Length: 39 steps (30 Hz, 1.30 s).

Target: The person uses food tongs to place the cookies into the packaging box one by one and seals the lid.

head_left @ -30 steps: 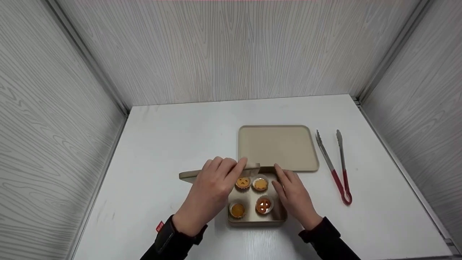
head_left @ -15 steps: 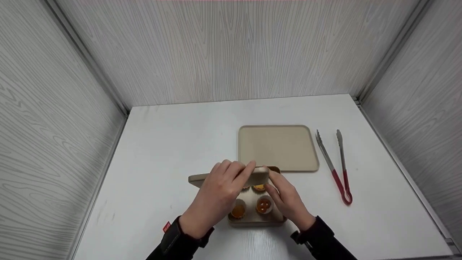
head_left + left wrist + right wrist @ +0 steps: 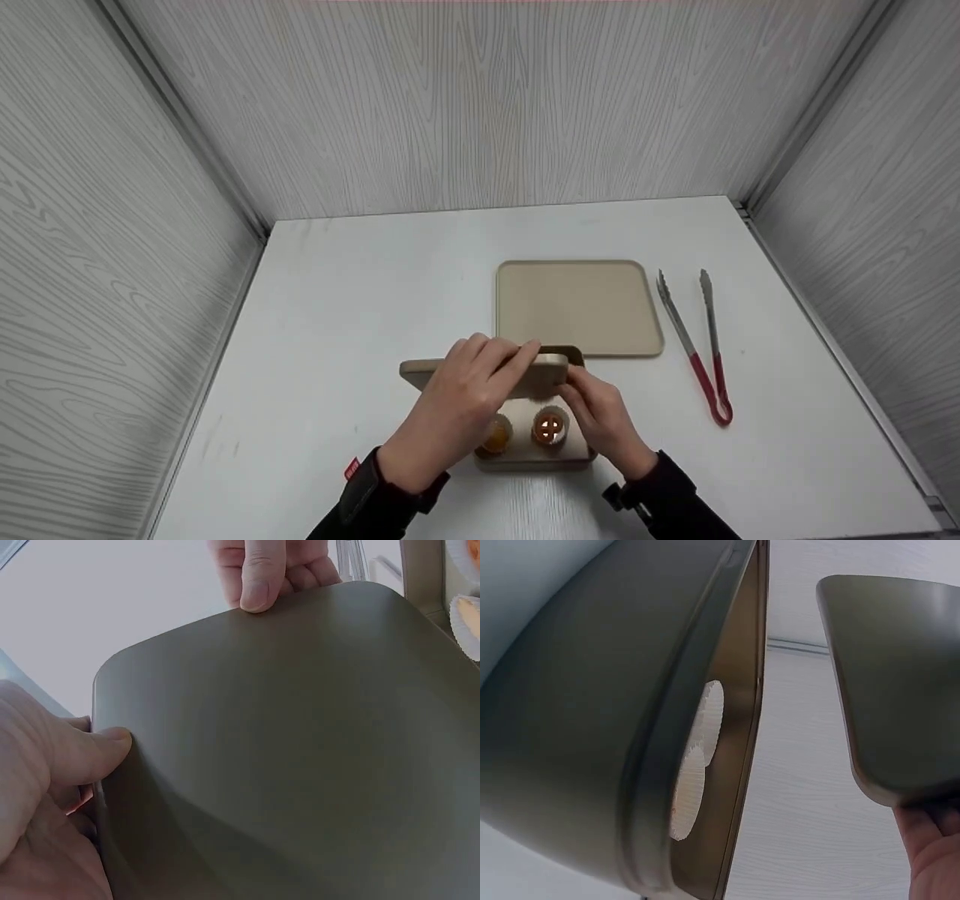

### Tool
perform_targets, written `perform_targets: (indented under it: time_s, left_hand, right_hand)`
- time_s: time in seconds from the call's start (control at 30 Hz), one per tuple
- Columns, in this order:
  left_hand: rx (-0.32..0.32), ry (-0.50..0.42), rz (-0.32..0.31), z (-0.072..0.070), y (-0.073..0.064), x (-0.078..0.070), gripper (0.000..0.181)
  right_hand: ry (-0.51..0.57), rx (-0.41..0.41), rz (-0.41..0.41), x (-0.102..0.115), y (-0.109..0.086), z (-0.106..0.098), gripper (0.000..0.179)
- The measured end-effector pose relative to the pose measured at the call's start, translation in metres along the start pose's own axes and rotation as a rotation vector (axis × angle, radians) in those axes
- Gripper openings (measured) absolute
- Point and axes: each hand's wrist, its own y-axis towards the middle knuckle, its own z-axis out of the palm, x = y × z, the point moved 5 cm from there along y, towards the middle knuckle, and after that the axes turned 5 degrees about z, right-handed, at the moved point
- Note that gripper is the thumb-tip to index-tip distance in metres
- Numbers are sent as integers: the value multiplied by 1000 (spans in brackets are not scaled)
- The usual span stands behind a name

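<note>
A gold-beige metal lid (image 3: 551, 373), shallow with rounded corners, is tilted over a matching rectangular baking tin (image 3: 534, 466). My left hand (image 3: 459, 409) grips one edge of it, and in the left wrist view that thumb (image 3: 109, 750) lies on its smooth face (image 3: 300, 735). My right hand (image 3: 604, 420) pinches the lid's right corner, fingers curled at the edge. Inside the tin an egg-tart-like pastry with a cross on top (image 3: 550, 427) shows beside a plainer one (image 3: 497, 435). The lid hides the tin's far half. Pleated white paper cups (image 3: 690, 787) show inside the tin.
Behind the tin lies a flat beige tray (image 3: 577, 307) on the white table (image 3: 360, 300). To its right rest spread tongs (image 3: 709, 367) with red handles. Wood-grain panels (image 3: 480, 105) enclose the table at the back and both sides.
The lid has moved right and toward me, covering the two far pastries. My right hand has gone from the tin's right side to the lid's right corner and now pinches it.
</note>
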Motion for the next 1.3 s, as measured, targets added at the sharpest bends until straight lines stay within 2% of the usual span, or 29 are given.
perform_targets:
  time_s: [0.2,0.4,0.63,0.8,0.9,1.03,1.13,1.3]
  left_hand:
    - [-11,-21,8,0,0,1,61]
    - [-32,-33,-2,4,0,4,59]
    - [-45,-46,-59,7,-4,12,63]
    - [-112,-35,-111,8,-9,22,46]
    - [-167,-27,-176,7,-15,32,39]
    - [-218,-58,-296,6,-25,45,44]
    - [-250,-142,-393,7,-36,54,51]
    - [-276,-359,-568,14,-54,66,65]
  right_hand:
    - [99,43,40,-4,-4,2,40]
    - [180,54,65,-4,-6,1,36]
    - [210,56,96,0,-5,-3,29]
    - [210,22,117,-2,-8,-5,30]
    - [224,-6,118,-3,-9,-7,30]
    - [231,-24,129,-5,-10,-9,30]
    - [233,-23,145,-5,-11,-11,30]
    - [234,-31,154,-3,-12,-14,30]
